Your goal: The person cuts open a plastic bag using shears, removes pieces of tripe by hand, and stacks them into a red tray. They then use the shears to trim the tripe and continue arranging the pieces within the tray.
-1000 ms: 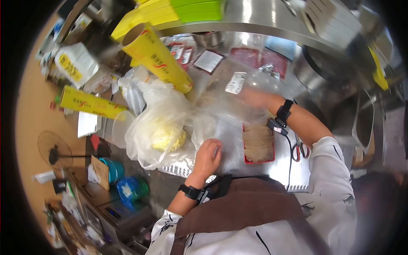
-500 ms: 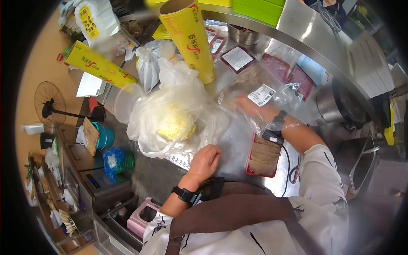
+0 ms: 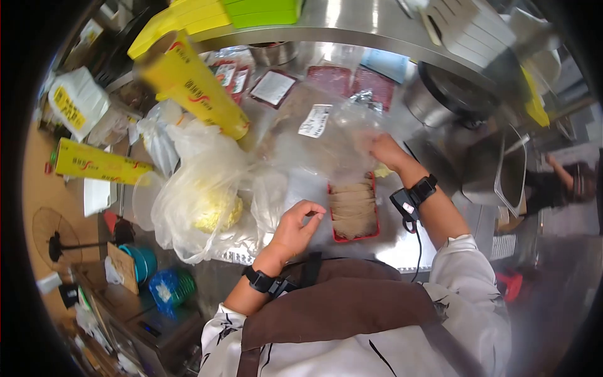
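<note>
A clear plastic bag point(image 3: 286, 135) with a white label lies across the steel counter, with something brownish inside. My right hand point(image 3: 386, 151) is closed at the bag's right end, its fingers on the thin plastic. My left hand point(image 3: 298, 226) is loosely curled above the counter, with nothing visible in it. Between and below my hands stands a red tray point(image 3: 335, 236) of brown slices point(image 3: 353, 210) in a row. Left of my left hand, a whitish plastic bag point(image 3: 188, 163) holds a pale yellow mass point(image 3: 217, 210).
Two yellow cardboard tubes point(image 3: 198, 91) point(image 3: 103, 162) stand or lean at the left. Packed dark red trays point(image 3: 273, 88) and flat red packs point(image 3: 374, 87) lie along the back. A round metal pot point(image 3: 433, 94) and a rectangular steel pan point(image 3: 487, 173) are at the right. Another person point(image 3: 571, 182) is at far right.
My right hand has moved from the bag's label area to its right end. My left hand's fist has loosened slightly. The view has shifted to the right.
</note>
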The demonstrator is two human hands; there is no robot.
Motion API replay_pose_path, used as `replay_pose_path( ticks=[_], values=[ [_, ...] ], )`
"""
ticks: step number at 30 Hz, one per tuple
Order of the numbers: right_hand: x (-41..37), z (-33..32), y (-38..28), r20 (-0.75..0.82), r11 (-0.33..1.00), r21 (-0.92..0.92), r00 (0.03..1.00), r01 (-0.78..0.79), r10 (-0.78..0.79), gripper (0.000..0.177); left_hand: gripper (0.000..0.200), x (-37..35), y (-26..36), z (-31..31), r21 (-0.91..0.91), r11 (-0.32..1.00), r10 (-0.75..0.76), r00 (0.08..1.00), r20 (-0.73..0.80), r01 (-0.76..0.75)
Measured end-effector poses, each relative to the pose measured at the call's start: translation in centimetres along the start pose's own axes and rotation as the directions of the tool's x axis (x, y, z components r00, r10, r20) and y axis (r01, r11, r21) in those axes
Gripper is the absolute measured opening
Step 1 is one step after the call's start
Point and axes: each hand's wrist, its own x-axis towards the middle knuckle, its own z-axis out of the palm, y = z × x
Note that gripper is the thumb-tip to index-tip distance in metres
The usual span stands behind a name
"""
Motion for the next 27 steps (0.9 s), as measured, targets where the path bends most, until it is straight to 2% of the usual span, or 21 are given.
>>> replay_pose_path(
  ticks=[3,7,9,10,13,16,17,20,21,24,27],
  values=[
    [-0.6,-0.7,2.5,-0.021,0.925,0.376,0.999,0.051,-0.047,0.027,0.011,1.3,0.3,1.8,-0.120,0.992,-0.028,0.992,0.120,0.042],
    [-3.1,-1.7,3.5,-0.057,0.756,0.644,0.993,0.115,-0.103,0.024,0.015,2.5,1.6,3.7,-0.211,0.959,-0.112,0.936,0.333,0.190],
    [-5.3,-2.5,3.2,-0.032,0.677,0.726,0.990,0.118,-0.139,0.025,0.020,3.2,1.5,5.1,-0.396,0.885,-0.073,0.912,0.404,0.247],
    [-6.6,-2.8,2.9,-0.022,0.672,0.731,0.989,0.117,-0.148,0.025,0.022,3.6,1.6,5.7,-0.478,0.832,-0.052,0.897,0.438,0.282],
    [-10.4,-3.5,2.3,0.025,0.636,0.764,0.981,0.105,-0.192,0.027,0.038,5.3,2.5,7.5,-0.555,0.673,-0.099,0.802,0.589,0.490],
    [-13.8,-3.1,2.5,0.087,0.573,0.817,0.967,0.068,-0.239,0.028,0.041,6.8,2.4,10.3,-0.659,0.330,-0.042,0.707,0.706,0.676],
    [-15.0,-2.9,2.2,0.100,0.561,0.827,0.968,0.049,-0.232,0.027,0.042,7.0,2.6,10.8,-0.672,0.223,0.028,0.684,0.729,0.706],
    [-17.8,-2.1,3.1,0.136,0.553,0.833,0.974,-0.014,-0.180,0.030,0.043,6.8,3.1,12.3,-0.794,0.243,0.111,0.797,0.594,0.557],
    [-18.5,-1.9,3.6,0.148,0.554,0.832,0.976,-0.035,-0.161,0.031,0.047,6.7,3.1,12.5,-0.806,0.169,0.084,0.806,0.585,0.567],
    [-19.8,-1.6,6.3,0.156,0.670,0.742,0.981,-0.039,-0.116,0.038,0.054,6.5,2.2,12.8,-0.788,0.244,-0.024,0.816,0.578,0.565],
    [-20.7,-0.9,8.6,0.089,0.708,0.706,0.995,-0.036,-0.039,0.046,0.054,6.0,1.6,13.0,-0.780,0.296,-0.171,0.834,0.524,0.551]
  ],
)
